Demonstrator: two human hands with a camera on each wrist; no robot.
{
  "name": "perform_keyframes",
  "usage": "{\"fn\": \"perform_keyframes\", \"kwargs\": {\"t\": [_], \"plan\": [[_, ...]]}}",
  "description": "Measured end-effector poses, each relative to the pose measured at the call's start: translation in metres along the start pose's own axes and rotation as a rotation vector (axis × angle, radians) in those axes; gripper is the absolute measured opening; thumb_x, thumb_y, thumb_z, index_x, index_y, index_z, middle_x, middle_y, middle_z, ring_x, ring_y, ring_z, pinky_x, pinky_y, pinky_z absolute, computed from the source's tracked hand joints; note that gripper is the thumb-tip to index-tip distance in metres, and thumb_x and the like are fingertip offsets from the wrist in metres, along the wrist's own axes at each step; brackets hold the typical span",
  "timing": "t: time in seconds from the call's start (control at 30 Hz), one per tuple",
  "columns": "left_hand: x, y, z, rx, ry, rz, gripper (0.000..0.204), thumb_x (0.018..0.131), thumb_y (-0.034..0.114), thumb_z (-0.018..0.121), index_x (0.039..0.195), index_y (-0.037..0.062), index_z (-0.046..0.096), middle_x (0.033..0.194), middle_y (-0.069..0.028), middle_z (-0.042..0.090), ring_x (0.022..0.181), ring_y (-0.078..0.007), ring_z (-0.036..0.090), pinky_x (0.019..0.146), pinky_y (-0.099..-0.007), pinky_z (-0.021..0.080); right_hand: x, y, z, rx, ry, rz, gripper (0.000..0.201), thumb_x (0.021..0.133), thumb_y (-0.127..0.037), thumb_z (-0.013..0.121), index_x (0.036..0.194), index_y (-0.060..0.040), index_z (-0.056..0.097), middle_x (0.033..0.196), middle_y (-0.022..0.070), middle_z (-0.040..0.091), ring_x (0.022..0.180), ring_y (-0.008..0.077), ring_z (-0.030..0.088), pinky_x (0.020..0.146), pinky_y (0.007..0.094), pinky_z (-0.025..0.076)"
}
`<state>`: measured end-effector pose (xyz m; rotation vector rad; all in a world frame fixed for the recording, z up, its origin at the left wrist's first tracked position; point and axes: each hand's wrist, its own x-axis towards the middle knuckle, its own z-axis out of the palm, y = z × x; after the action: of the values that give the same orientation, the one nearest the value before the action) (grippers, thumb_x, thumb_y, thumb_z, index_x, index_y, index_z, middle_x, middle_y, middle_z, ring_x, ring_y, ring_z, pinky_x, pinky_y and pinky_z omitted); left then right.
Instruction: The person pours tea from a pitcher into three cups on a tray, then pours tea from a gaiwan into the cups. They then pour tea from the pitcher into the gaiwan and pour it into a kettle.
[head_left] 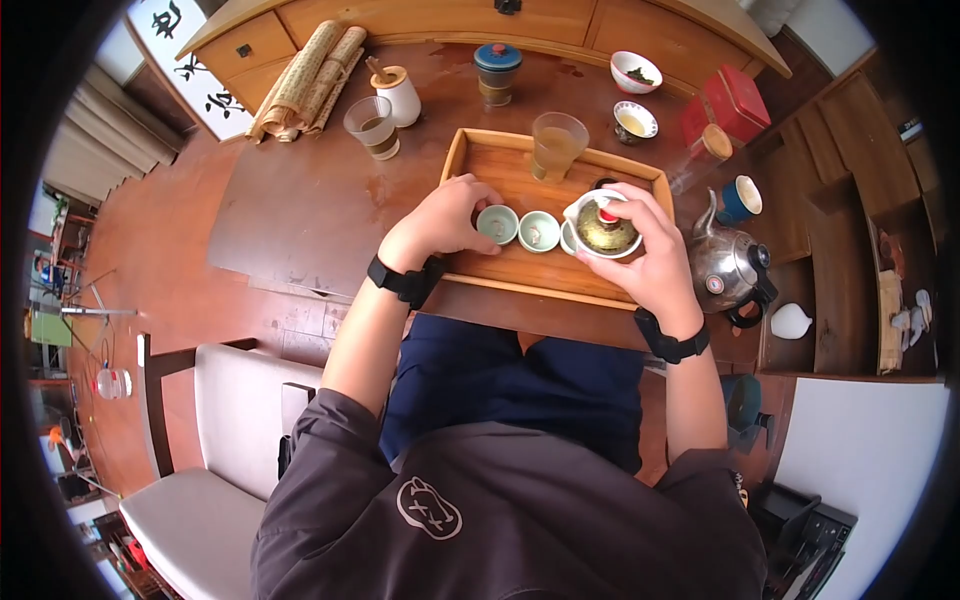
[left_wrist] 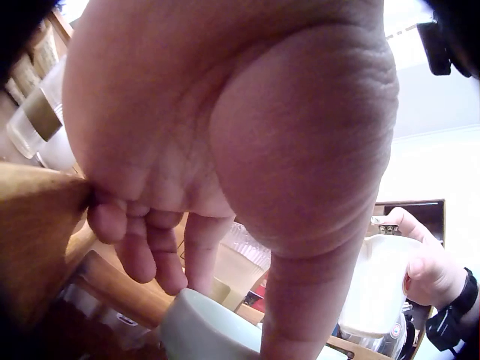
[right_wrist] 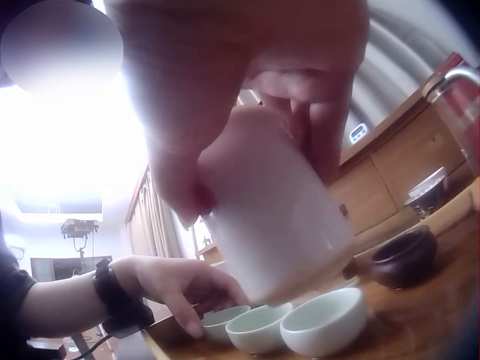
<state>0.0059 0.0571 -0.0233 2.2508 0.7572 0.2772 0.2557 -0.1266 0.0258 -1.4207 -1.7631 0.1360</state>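
Observation:
With the thumb and fingers of my right hand (head_left: 655, 235), I grip a white gaiwan (right_wrist: 262, 202) with a glass lid (head_left: 608, 228) and red knob. It is held tilted above the tray, near the right end of a row of small pale-green teacups. My left hand (head_left: 445, 220) pinches the leftmost teacup (head_left: 497, 224) at its sides between thumb and forefinger, its other fingers curled loosely behind. The middle teacup (head_left: 539, 231) stands right beside it. A third teacup (right_wrist: 326, 322) is mostly hidden under the gaiwan in the head view.
The wooden tray (head_left: 550, 287) also carries a glass pitcher (head_left: 557, 150) and a small dark bowl (right_wrist: 405, 257). A steel kettle (head_left: 728, 268) stands right of it. Behind are a glass (head_left: 373, 128), a blue-lidded cup (head_left: 497, 70), patterned bowls (head_left: 635, 122) and a red box (head_left: 727, 105).

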Motion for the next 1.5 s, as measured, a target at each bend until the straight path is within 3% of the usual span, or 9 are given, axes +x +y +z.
{"fn": "perform_keyframes", "kwargs": {"t": [0.1, 0.2, 0.37, 0.77, 1.23, 1.5], "plan": [[0.001, -0.001, 0.000, -0.042, 0.001, -0.010, 0.061, 0.058, 0.019, 0.097, 0.112, 0.0025, 0.075, 0.104, -0.0143, 0.068, 0.102, -0.0310, 0.066, 0.092, -0.0391, 0.055, 0.015, -0.003, 0.009, -0.009, -0.093, 0.009, 0.047, 0.076, -0.023, 0.093, 0.114, -0.0096, 0.068, 0.134, 0.0112, 0.067, 0.116, 0.0340, 0.070, 0.095, 0.0419, 0.058], [0.001, 0.000, -0.001, -0.009, -0.007, -0.002, 0.061, 0.061, 0.016, 0.098, 0.116, 0.0018, 0.075, 0.105, -0.0124, 0.067, 0.098, -0.0265, 0.066, 0.090, -0.0363, 0.056, 0.029, -0.003, 0.019, -0.033, -0.141, -0.042, 0.047, 0.076, -0.026, 0.091, 0.114, -0.0106, 0.068, 0.132, 0.0099, 0.067, 0.113, 0.0358, 0.070, 0.094, 0.0433, 0.058], [0.001, -0.007, 0.002, -0.039, 0.027, 0.024, 0.061, 0.060, 0.015, 0.098, 0.115, 0.0018, 0.075, 0.106, -0.0137, 0.068, 0.098, -0.0273, 0.067, 0.090, -0.0368, 0.056, 0.047, -0.008, 0.024, -0.057, -0.242, -0.079, 0.046, 0.076, -0.023, 0.089, 0.114, -0.0107, 0.067, 0.125, 0.0084, 0.067, 0.105, 0.0357, 0.070, 0.088, 0.0432, 0.059], [0.002, -0.008, 0.004, -0.033, 0.040, 0.023, 0.062, 0.058, 0.014, 0.098, 0.115, 0.0040, 0.075, 0.106, -0.0127, 0.069, 0.101, -0.0292, 0.066, 0.092, -0.0390, 0.055, 0.063, -0.010, 0.035, -0.247, -0.384, -0.128, 0.050, 0.072, -0.021, 0.090, 0.115, -0.0138, 0.066, 0.121, 0.0074, 0.067, 0.106, 0.0341, 0.070, 0.082, 0.0456, 0.058], [0.001, -0.005, 0.003, -0.018, 0.032, 0.037, 0.059, 0.059, 0.016, 0.097, 0.112, 0.0023, 0.075, 0.104, -0.0131, 0.069, 0.098, -0.0289, 0.066, 0.090, -0.0381, 0.055, 0.052, -0.008, 0.021, -0.138, -0.278, -0.037, 0.047, 0.075, -0.023, 0.090, 0.114, -0.0128, 0.067, 0.120, 0.0059, 0.068, 0.107, 0.0342, 0.069, 0.086, 0.0445, 0.058], [0.001, -0.003, 0.002, -0.051, 0.012, 0.003, 0.059, 0.060, 0.015, 0.097, 0.114, 0.0034, 0.075, 0.104, -0.0096, 0.067, 0.096, -0.0235, 0.064, 0.087, -0.0345, 0.054, 0.042, 0.000, 0.007, -0.166, -0.281, -0.020, 0.048, 0.074, -0.021, 0.089, 0.116, -0.0139, 0.067, 0.120, 0.0070, 0.067, 0.108, 0.0344, 0.069, 0.086, 0.0450, 0.058]]}}
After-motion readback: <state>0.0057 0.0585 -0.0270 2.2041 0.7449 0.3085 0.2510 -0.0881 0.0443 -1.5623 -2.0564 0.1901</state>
